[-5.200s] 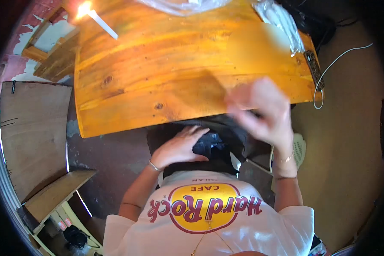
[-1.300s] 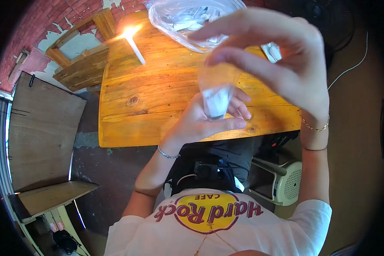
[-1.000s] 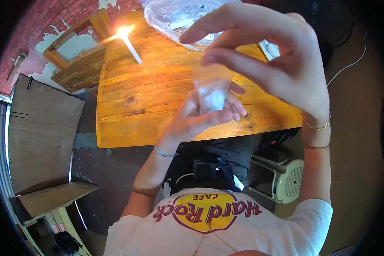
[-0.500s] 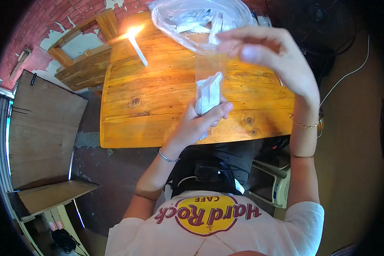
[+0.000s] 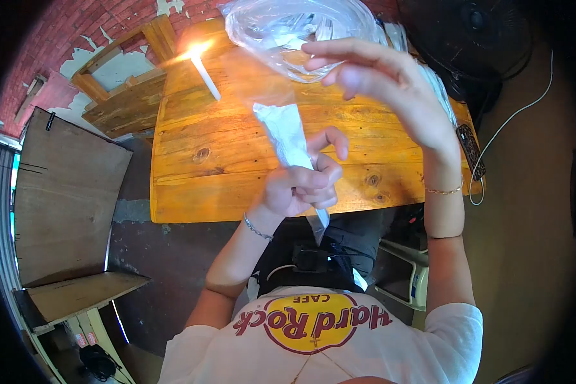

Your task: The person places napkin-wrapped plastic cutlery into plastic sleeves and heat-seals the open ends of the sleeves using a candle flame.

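Wearing a white shirt (image 5: 397, 342) with a yellow logo, the person is extending both hands over the table (image 5: 205, 185). A bracelet (image 5: 257, 229) is circling the left wrist. The left hand (image 5: 304, 185) is gripping a white packet (image 5: 281, 128) — thumb and curled fingers clamping its lower part, the index finger crooking away from the others. The packet is slanting up above the table, its clear bottom end poking out below the fist and its white top pointing toward the left; a blurred, see-through stretch is extending beyond that top. The right hand (image 5: 397, 96) is hovering farther out, well apart from the packet, its fingers bending loosely and standing apart, the tips partly blurring.

Farther left, a white candle (image 5: 207, 80) is burning on the table. At the far edge a clear bag (image 5: 307, 72) is sitting open — white packets are showing inside. Past the far right corner a dark fan (image 5: 477, 25) is standing, while a red wall (image 5: 61, 70) is peeling beyond the left side.
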Tool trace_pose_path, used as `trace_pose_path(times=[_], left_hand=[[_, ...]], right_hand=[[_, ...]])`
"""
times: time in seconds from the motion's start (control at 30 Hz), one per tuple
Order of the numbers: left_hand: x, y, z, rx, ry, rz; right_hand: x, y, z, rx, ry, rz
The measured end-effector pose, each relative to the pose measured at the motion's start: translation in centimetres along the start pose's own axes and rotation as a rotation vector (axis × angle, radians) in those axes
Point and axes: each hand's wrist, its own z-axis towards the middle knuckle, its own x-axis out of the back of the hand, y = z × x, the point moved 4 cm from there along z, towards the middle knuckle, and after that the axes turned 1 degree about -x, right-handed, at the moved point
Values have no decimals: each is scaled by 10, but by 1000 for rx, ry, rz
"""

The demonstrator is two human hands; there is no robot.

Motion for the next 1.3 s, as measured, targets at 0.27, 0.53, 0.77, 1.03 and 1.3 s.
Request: trace_pose_path(times=[0.27, 0.53, 0.77, 1.03, 1.3], left_hand=[[-1, -8, -4, 209, -83, -25], [-2, -7, -7, 291, -95, 18], [-3, -8, -2, 92, -62, 235], [1, 7, -3, 23, -55, 260], [1, 11, -7, -47, 36, 290]], right_hand=[[-8, -24, 14, 335, -107, -248], [-12, -45, 16, 293, -461, -409], [-9, -53, 20, 192, -414, -406], [-1, -62, 26, 535, -146, -333], [-4, -63, 30, 584, -39, -451]])
